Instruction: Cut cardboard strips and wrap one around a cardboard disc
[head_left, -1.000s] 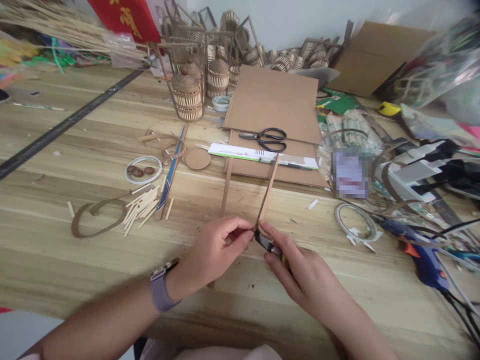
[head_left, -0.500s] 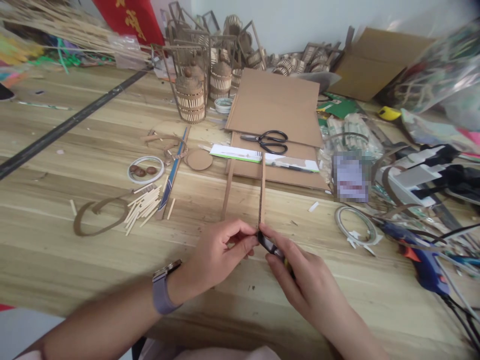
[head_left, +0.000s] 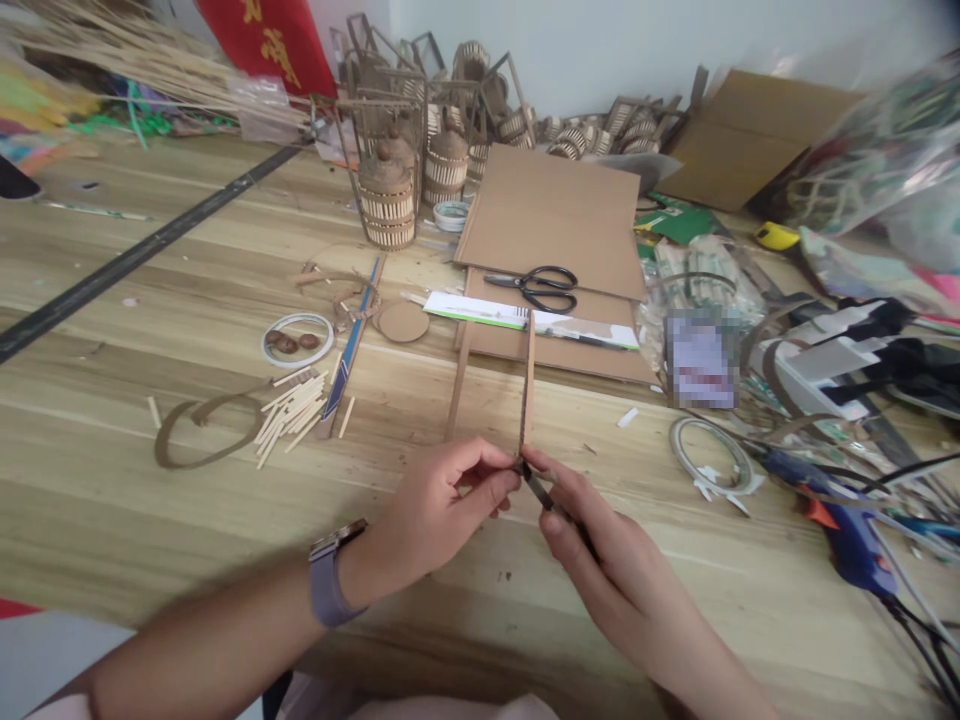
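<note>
My left hand [head_left: 450, 500], with a watch on its wrist, is closed in a pinch on the near end of a narrow brown cardboard strip [head_left: 528, 380]. The strip runs away from me onto the stacked cardboard. My right hand [head_left: 611, 545] is wrapped round a slim dark utility knife [head_left: 538, 492], its tip at the pinched end of the strip; the handle is mostly hidden in the palm. To the left, a second cardboard strip [head_left: 459, 385] lies roughly parallel. Beyond the hands, black-handled scissors [head_left: 551, 288] rest on cardboard sheets [head_left: 555, 215].
Left are wooden sticks [head_left: 296, 415], a curled brown strip [head_left: 169, 440], a tape ring with brown beads [head_left: 298, 340] and cardboard discs [head_left: 403, 321]. Small slatted buckets [head_left: 387, 205] stand behind. At right lie a tape roll [head_left: 712, 455] and a blue glue gun [head_left: 855, 540].
The right hand has turned the knife slightly and shifted a little right, so more of the dark tool shows. The left hand keeps its pinch. The whole view has shifted slightly.
</note>
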